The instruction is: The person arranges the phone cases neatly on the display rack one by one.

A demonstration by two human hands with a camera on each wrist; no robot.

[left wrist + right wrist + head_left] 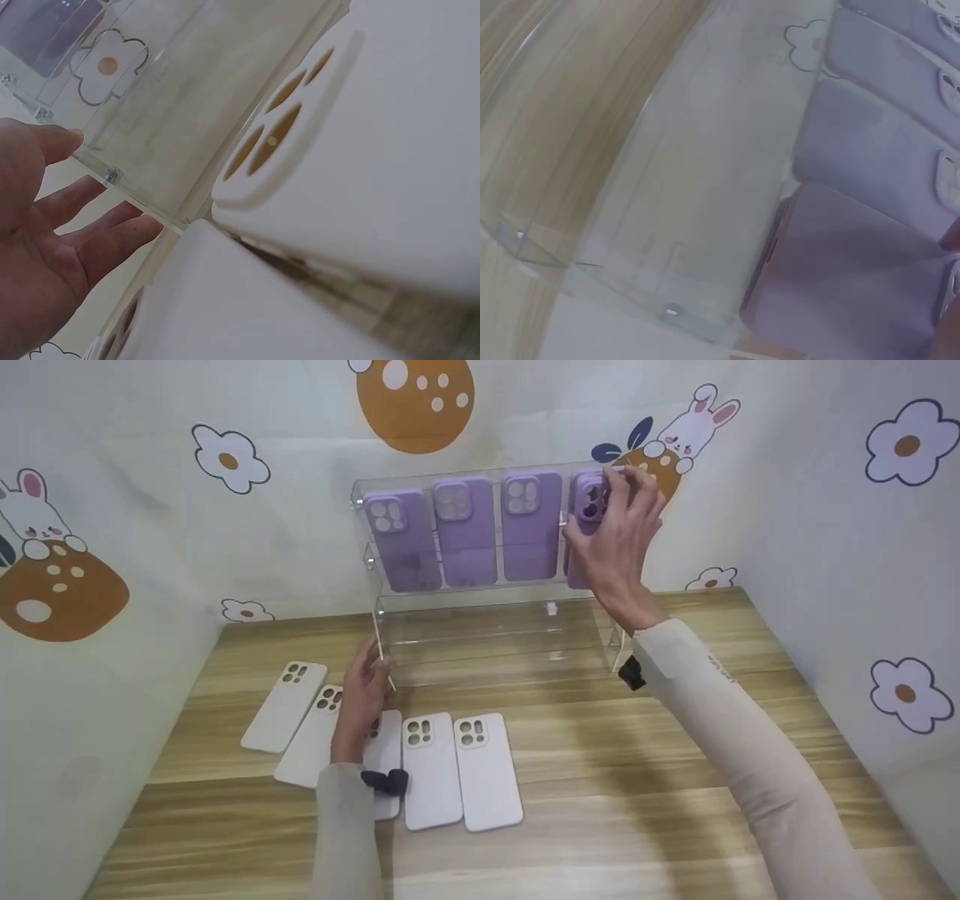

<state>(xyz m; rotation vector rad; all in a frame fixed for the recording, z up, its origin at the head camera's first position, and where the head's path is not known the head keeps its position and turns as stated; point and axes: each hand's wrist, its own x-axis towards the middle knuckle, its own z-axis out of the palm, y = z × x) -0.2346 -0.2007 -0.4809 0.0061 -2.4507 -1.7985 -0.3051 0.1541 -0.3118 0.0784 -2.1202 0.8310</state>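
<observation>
In the head view, a clear stand (495, 637) stands on a wooden table (600, 825), with four purple cases in a row on its upper tier. The right hand (618, 534) grips the rightmost purple case (579, 568) near its top, thumb at the left edge and bent fingers at the upper right, while the other three purple cases (465, 547) lean beside it. The left hand (363, 690) is at the stand's left side, above five white cases (489, 780) lying on the table. In the left wrist view, that hand's thumb and fingers are spread and slightly bent, tips against the stand's edge, with two white cases close by. In the right wrist view, the rightmost purple case is nearest, its back facing the camera; only bits of the right fingers show at the frame's edge.
</observation>
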